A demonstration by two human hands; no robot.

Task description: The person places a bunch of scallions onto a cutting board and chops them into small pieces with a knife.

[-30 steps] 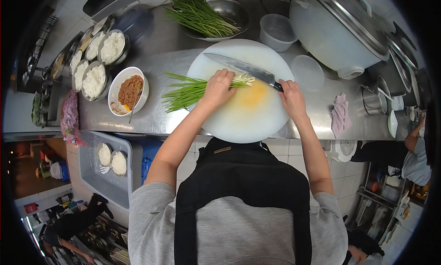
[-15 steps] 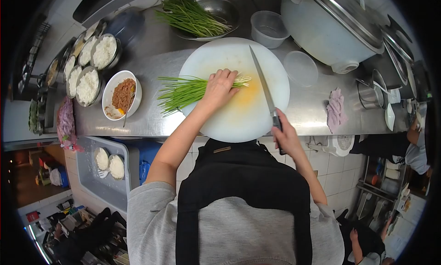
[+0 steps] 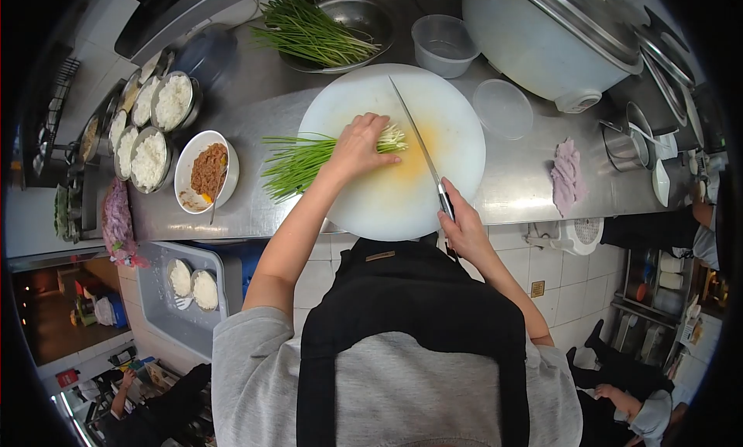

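Head view. The left hand lies over a loose bundle of long, thin green stalks with pale ends, its posture wide: fingertips to one side of the stalks, thumb stretched out on the other (how firmly it presses cannot be told). The bundle lies across the left part of a round white cutting board, the green tips reaching past the rim above the stainless-steel counter, the pale ends over the board. The right hand is closed around the black handle of a long, straight-bladed steel knife.

Compared with the earliest frame, where the knife slanted above the pale ends, the blade has swung round to their right and now runs roughly crosswise to the stalks, just beside them and apart. The left thumb has also spread from the fingers. In effect, blade and bundle now appear lined up, though no contact is seen.

Beyond the board, a second bundle of green stalks rests in a wide, dark metal bowl, near a round, translucent plastic tub.
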